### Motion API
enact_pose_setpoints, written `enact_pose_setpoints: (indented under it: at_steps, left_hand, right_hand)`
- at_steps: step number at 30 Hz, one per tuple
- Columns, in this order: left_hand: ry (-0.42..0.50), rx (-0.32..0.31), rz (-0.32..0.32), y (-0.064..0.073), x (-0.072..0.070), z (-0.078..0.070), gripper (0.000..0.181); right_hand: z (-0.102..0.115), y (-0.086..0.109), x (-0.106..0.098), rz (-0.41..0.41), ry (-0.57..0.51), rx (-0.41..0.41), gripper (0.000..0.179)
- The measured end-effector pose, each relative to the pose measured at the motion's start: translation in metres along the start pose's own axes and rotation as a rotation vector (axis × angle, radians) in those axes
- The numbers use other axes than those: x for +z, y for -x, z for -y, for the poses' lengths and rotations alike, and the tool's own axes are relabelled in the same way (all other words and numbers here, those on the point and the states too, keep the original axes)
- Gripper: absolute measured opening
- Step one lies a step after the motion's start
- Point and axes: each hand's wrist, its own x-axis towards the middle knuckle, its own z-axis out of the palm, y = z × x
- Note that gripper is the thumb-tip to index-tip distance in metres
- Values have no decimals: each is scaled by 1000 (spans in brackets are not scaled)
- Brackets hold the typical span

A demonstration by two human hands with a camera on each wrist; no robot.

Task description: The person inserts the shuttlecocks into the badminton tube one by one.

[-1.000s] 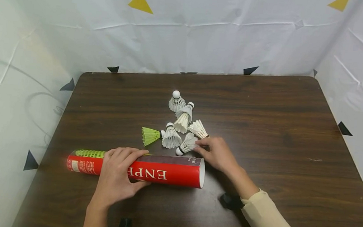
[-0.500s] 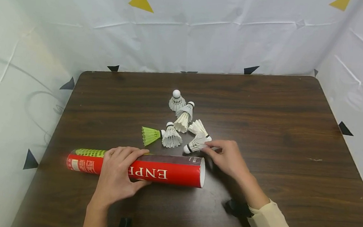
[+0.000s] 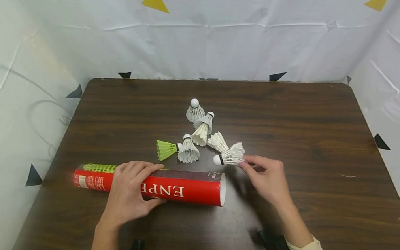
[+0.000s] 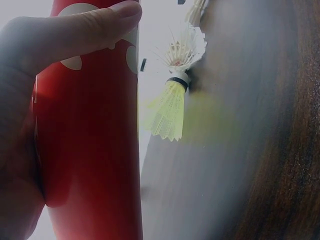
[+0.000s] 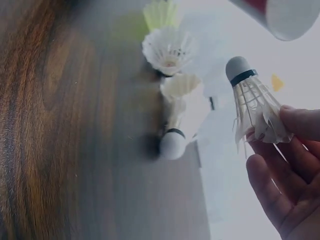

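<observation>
My left hand (image 3: 130, 192) grips a red and grey shuttlecock tube (image 3: 187, 191) lying sideways on the table, thumb on the near side and fingers over the top. The tube's white round end faces right. My right hand (image 3: 268, 180) pinches a white shuttlecock (image 3: 232, 155) by the rim of its feather skirt, cork pointing left. In the right wrist view this shuttlecock (image 5: 255, 107) is held up off the table, thumb on one side and fingers on the other. Just behind it lies another white shuttlecock (image 3: 217, 141), partly covered in the head view.
A yellow-green shuttlecock (image 3: 165, 150) lies behind the tube, its base against a white shuttlecock (image 3: 189, 152). Farther back, a cream-skirted shuttlecock (image 3: 200, 136) touches another white one (image 3: 204, 121); one more (image 3: 194, 112) stands cork up. White sheeting (image 3: 207, 42) surrounds the brown table (image 3: 310, 130).
My right hand has moved right and lifted the white shuttlecock away from the spot behind the tube's end. The left hand and the tube have stayed in place.
</observation>
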Motion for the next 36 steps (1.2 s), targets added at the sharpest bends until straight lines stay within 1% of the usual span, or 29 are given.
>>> enact_pose_setpoints:
  at_steps: [3, 6, 12, 16, 20, 22, 25, 29, 34, 36]
  left_hand:
    - [1, -3, 4, 0, 0, 0, 85]
    - [1, -10, 9, 0, 0, 0, 85]
    - [8, -15, 9, 0, 0, 1, 84]
    - [6, -13, 1, -1, 0, 2, 85]
    - [-2, -15, -1, -1, 0, 2, 84]
    - [-4, -17, 0, -1, 0, 1, 84]
    - [-5, -19, -2, 0, 0, 1, 83]
    - [-5, -19, 1, 0, 0, 1, 84]
    - [-4, -15, 3, 0, 0, 1, 84]
    - [-4, -17, 4, 0, 0, 1, 84]
  right_hand:
    - [4, 6, -7, -55, -36, 10, 16]
    - [8, 13, -15, -97, -76, -10, 17]
    - [11, 27, -30, -159, -157, -124, 26]
    - [11, 36, -35, -181, -227, -200, 34]
    - [13, 45, -37, -178, -269, -246, 37]
    - [14, 48, -37, -166, -281, -263, 34]
    - [14, 52, -35, -137, -298, -306, 22]
    - [16, 55, -30, -84, -362, -379, 9]
    - [21, 55, -20, -39, -439, -453, 10]
    - [22, 55, -16, -27, -448, -477, 10]
